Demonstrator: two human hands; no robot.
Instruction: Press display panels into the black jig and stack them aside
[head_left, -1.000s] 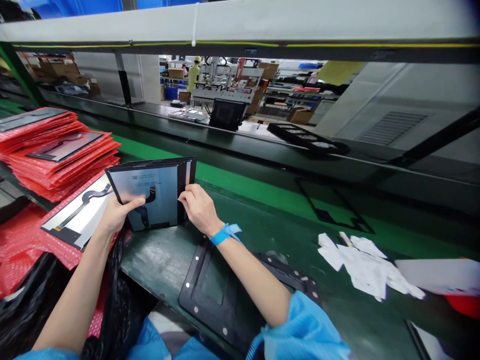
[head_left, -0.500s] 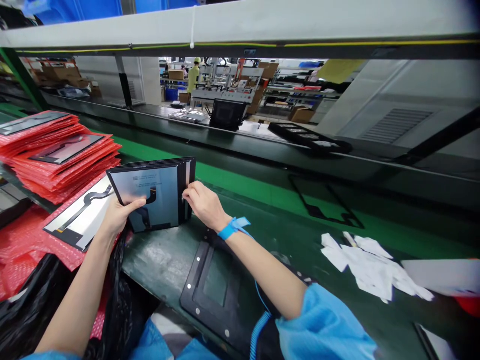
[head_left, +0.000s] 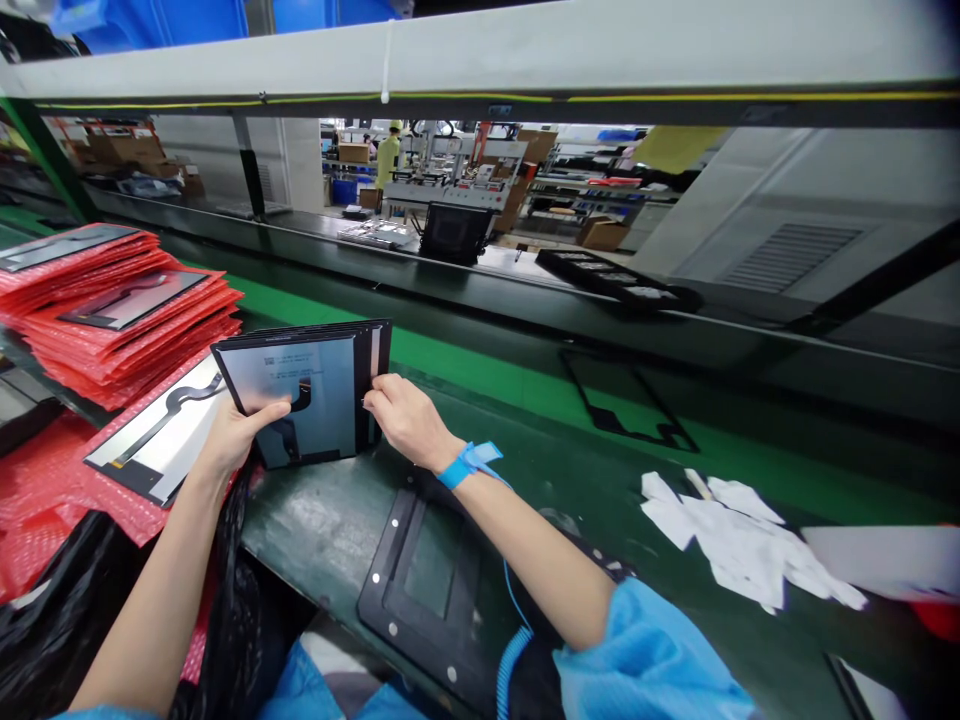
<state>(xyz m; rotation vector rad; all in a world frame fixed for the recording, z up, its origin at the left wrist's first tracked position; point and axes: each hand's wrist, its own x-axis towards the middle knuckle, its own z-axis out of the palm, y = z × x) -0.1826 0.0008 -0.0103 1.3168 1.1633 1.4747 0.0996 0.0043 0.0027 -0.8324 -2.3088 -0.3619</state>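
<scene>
My left hand (head_left: 241, 436) grips the lower left edge of a dark display panel (head_left: 315, 395), thumb on its grey back where a black flex cable runs. The panel stands tilted up over the green bench. Pinched at the panel's right edge, my right hand (head_left: 403, 417) has its fingertips on the pale strip there. A blue wrist strap (head_left: 466, 463) with a coiled cord circles my right wrist. Below my right forearm lies a black jig frame (head_left: 420, 575).
Stacks of red bubble bags (head_left: 112, 310) with panels on them fill the left; one panel (head_left: 161, 430) lies just beside my left hand. White peeled film scraps (head_left: 739, 535) lie at right. A black frame (head_left: 622, 400) rides the green conveyor. A black bag (head_left: 67, 610) hangs at the front left.
My right hand slid a little along the panel's right edge, and the black frame on the conveyor drifted left. The left hand kept its grip.
</scene>
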